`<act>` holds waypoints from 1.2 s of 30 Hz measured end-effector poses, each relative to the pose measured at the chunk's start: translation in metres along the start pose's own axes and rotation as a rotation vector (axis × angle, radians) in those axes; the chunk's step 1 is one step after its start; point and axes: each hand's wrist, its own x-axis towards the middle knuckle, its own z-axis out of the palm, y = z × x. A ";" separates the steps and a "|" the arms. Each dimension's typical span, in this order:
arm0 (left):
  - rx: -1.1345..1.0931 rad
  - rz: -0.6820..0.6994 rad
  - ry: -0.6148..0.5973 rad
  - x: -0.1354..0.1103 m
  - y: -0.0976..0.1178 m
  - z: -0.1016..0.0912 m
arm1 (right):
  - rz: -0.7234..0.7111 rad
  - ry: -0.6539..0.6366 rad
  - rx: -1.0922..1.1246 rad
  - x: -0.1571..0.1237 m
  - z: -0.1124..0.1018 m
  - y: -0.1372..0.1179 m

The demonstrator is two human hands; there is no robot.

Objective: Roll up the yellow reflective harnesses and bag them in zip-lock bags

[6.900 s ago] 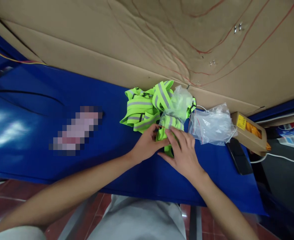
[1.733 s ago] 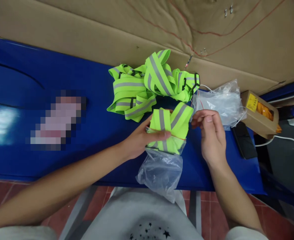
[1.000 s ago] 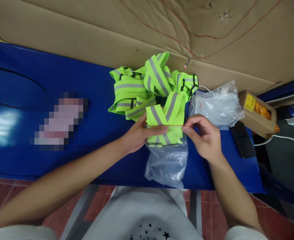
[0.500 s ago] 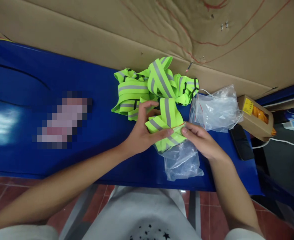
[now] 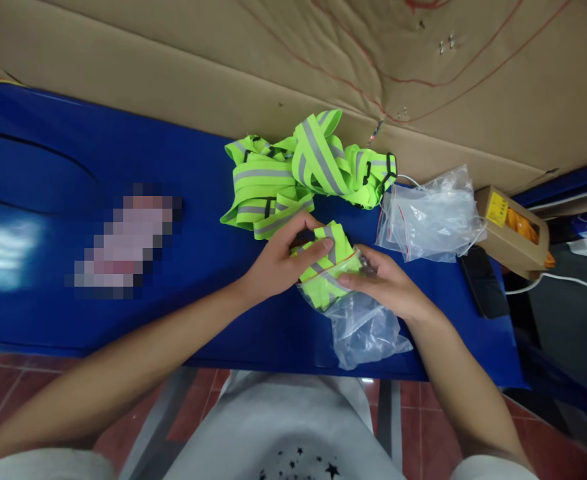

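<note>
A folded neon-yellow reflective strap (image 5: 340, 248) with a grey stripe sits partly inside a clear zip bag (image 5: 366, 333). My left hand (image 5: 286, 257) is closed on the strap from the left, thumb lying across its top. From the right, my right hand (image 5: 386, 280) grips the bag near its red-edged mouth, thumb on the front. The bag's lower part lies crumpled on the blue table. Some fingers of both hands are hidden behind the strap and bag. Beyond the hands lies a pile of similar reflective straps (image 5: 266, 177) with black buckles.
A stack of clear zip bags (image 5: 430, 220) lies right of the strap pile. Beside it are a black phone (image 5: 483, 281) and a cardboard box (image 5: 516, 233) with a yellow label. A blurred-out item (image 5: 128, 240) lies left on the blue table (image 5: 208, 253). Brown board stands behind.
The strap has gone deeper into the bag, and its raised loop is pressed down. My right thumb has shifted left across the bag's front.
</note>
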 end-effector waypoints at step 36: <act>-0.296 -0.237 0.002 -0.001 0.003 0.001 | -0.632 0.081 -0.662 -0.015 -0.018 -0.016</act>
